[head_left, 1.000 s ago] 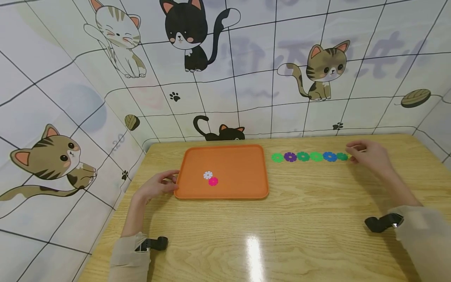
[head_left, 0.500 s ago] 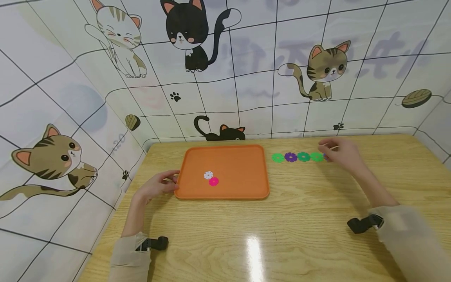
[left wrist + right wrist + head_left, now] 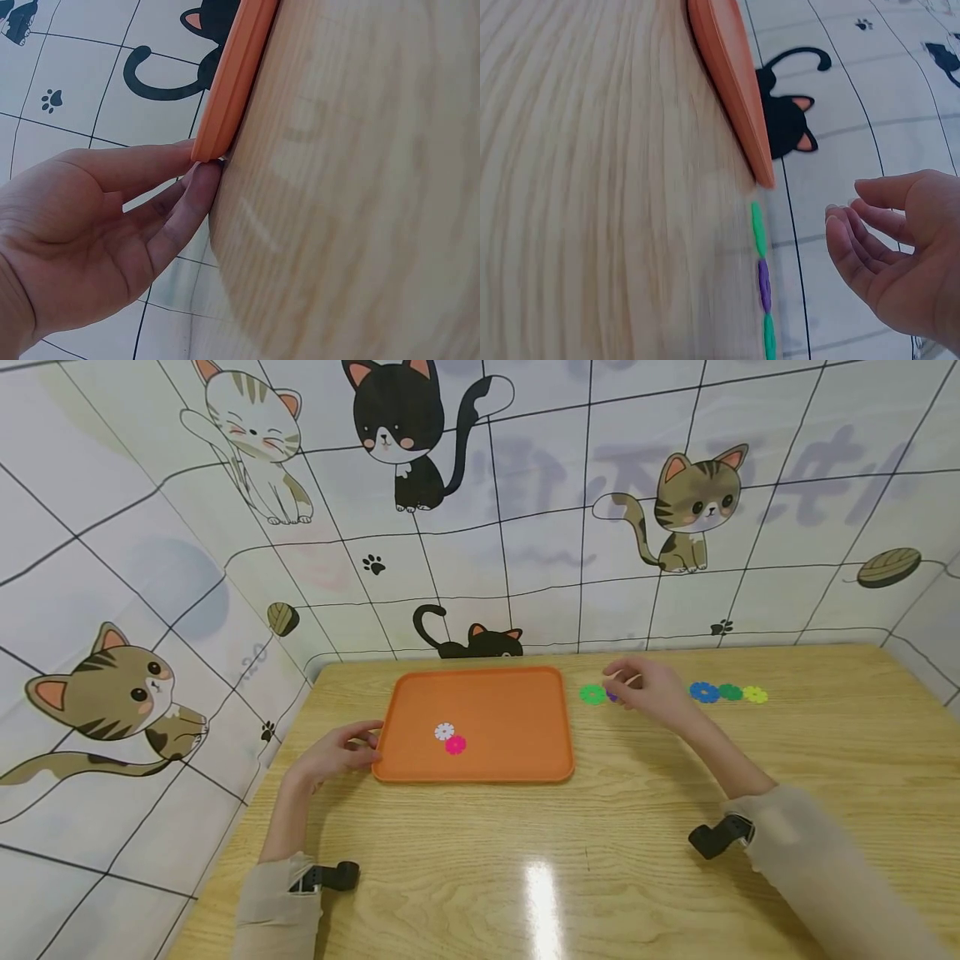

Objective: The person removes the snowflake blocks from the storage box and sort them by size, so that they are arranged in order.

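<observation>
My left hand (image 3: pixel 337 753) is at the left end of the orange tray (image 3: pixel 517 727), its relaxed fingertips touching the rim. Inside the tray lie a white snowflake disc (image 3: pixel 445 732) and a pink disc (image 3: pixel 455 745), edge to edge. My right hand (image 3: pixel 651 692) hovers over a row of flower-shaped discs right of the tray, fingers loosely bent and nothing between them. A light green disc (image 3: pixel 592 694) and a purple disc (image 3: pixel 764 285) show at its left. To its right lie a blue disc (image 3: pixel 704 692), a dark green disc (image 3: pixel 731 692) and a yellow disc (image 3: pixel 755 694). The hand hides the middle of the row.
The wooden table (image 3: pixel 480 852) stands against a wall (image 3: pixel 540 527) printed with cartoon cats. Tray and discs lie toward the table's back edge. A black wrist strap with a camera (image 3: pixel 716 839) sits on each sleeve.
My right hand has moved left along the row, from the yellow disc to above the purple one, uncovering the right-hand discs. The left hand, tray and discs have stayed in place.
</observation>
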Motion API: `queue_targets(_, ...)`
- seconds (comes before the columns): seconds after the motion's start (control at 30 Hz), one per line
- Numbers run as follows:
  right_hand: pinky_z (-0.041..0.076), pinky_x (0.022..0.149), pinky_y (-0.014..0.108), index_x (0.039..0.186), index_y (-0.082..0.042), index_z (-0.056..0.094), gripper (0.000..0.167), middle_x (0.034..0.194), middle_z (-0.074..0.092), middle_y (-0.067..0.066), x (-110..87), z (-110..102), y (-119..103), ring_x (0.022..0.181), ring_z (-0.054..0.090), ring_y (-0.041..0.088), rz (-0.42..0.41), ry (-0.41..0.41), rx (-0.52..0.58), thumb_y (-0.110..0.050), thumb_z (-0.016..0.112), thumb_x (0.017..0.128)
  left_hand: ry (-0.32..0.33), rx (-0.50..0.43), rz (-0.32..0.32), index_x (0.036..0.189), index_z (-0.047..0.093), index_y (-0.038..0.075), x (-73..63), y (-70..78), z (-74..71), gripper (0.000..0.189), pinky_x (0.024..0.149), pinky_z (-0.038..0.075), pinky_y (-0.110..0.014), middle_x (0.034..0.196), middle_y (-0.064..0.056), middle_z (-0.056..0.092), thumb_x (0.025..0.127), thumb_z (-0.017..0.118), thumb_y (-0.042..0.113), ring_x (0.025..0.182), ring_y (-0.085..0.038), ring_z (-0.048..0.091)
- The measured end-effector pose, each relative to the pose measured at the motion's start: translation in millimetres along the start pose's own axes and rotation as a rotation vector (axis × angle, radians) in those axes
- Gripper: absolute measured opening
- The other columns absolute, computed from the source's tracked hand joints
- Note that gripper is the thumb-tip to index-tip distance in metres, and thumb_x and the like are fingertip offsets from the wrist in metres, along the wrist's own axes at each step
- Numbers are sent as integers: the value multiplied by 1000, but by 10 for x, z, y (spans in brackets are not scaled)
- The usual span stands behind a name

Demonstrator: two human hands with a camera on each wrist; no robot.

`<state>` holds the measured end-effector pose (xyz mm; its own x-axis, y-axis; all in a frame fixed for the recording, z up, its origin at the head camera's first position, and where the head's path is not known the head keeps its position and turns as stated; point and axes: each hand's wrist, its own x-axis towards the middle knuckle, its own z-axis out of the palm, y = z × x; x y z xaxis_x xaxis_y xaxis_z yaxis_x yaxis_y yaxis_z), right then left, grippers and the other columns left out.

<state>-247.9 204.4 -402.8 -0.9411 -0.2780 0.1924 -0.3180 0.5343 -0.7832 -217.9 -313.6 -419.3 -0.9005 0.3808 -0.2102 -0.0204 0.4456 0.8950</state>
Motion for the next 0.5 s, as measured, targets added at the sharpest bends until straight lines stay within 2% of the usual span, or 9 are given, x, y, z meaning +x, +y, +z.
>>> queue_targets(0.1, 59, 71, 44, 122, 6, 62, 30, 101, 66, 24, 66, 158, -75, 82, 68, 39, -15, -52, 25, -16, 63, 101, -2, -3, 2, 152, 32, -10, 5, -7, 1, 63, 87, 57, -33, 123, -29, 49, 98, 62, -1, 103, -25, 58)
queue_targets(0.23, 57, 68, 38, 121, 5, 63, 29, 100, 67, 18, 155, 392, -189, 83, 68, 37, -35, -105, 44, -15, 63, 100, 0, -5, 3, 152, 33, -10, 12, -18, -1, 63, 87, 57, -33, 123, -29, 49, 97, 63, -1, 102, -25, 58)
queue_targets(0.33, 54, 69, 32, 118, 5, 65, 27, 98, 68, 14, 223, 575, -274, 83, 68, 33, -70, -128, 54, -13, 64, 99, 3, -3, 2, 151, 34, -10, 16, -21, -4, 62, 87, 57, -33, 123, -28, 50, 97, 63, -1, 102, -24, 58)
queue_targets(0.5, 52, 72, 32, 116, 6, 66, 25, 95, 67, 10, 316, 867, -415, 83, 67, 25, -110, -172, 70, -11, 66, 98, 2, -7, 3, 151, 33, -10, 19, -26, -4, 62, 86, 57, -33, 122, -28, 49, 97, 63, -1, 101, -23, 58)
